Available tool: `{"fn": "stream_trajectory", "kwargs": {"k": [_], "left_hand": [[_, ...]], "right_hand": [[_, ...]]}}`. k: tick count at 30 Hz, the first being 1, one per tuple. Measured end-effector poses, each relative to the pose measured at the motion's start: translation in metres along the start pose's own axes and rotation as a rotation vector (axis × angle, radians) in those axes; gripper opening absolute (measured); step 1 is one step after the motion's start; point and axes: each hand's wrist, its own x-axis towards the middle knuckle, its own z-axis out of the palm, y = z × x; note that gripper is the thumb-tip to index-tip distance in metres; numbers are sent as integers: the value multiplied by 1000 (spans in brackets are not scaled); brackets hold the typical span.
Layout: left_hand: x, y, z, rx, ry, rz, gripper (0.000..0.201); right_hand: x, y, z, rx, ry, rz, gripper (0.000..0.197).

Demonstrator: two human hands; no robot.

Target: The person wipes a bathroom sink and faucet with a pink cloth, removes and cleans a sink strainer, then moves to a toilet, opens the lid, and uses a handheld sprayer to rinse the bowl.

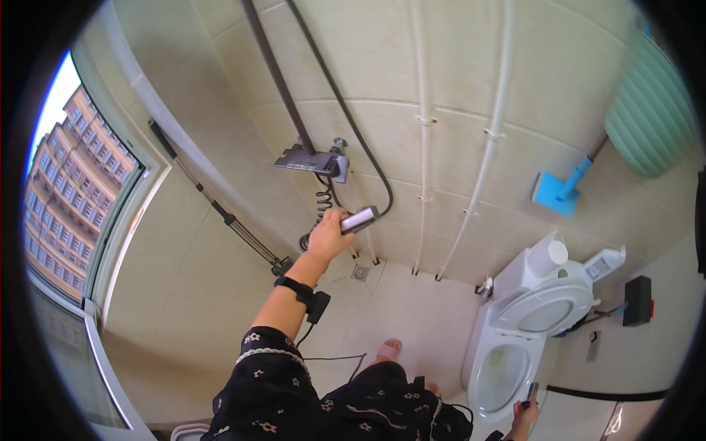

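My left hand (pixel 329 237) is stretched out ahead, closed around a flat, silver-white handheld piece with a dark end (pixel 359 220); its exact kind is not clear. Just behind it hang a dark shower hose (pixel 346 99) and a coiled dark hose (pixel 323 197), below the grey shower mixer shelf (pixel 307 160). Low at the right, beside the toilet bowl, my right hand (pixel 523 417) is closed on a small, dark grey, narrow object (pixel 532 392), which I cannot name.
The white toilet (pixel 502 371) stands right with its lid raised, a paper roll (pixel 548 255) on its tank. A blue scrubbing brush (pixel 557 194) and green basin (pixel 651 110) hang on the wall. A telescopic pole (pixel 213 202) leans left by the window (pixel 110 213). A floor drain (pixel 360 273) lies ahead.
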Motion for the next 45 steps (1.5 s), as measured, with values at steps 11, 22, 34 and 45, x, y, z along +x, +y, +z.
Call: {"fn": "stream_trajectory", "kwargs": {"k": [11, 22, 34, 45], "left_hand": [[103, -114, -36, -132, 164, -238, 89], [94, -143, -41, -293, 125, -222, 62], [-58, 138, 98, -642, -839, 384, 48], [-199, 316, 197, -909, -1653, -65, 38]], "right_hand": [[-32, -15, 33, 8, -38, -95, 29], [-92, 13, 61, 10, 71, -61, 34], [-114, 0, 62, -27, 39, -123, 30], [-95, 6, 40, 351, -175, 62, 51]]}}
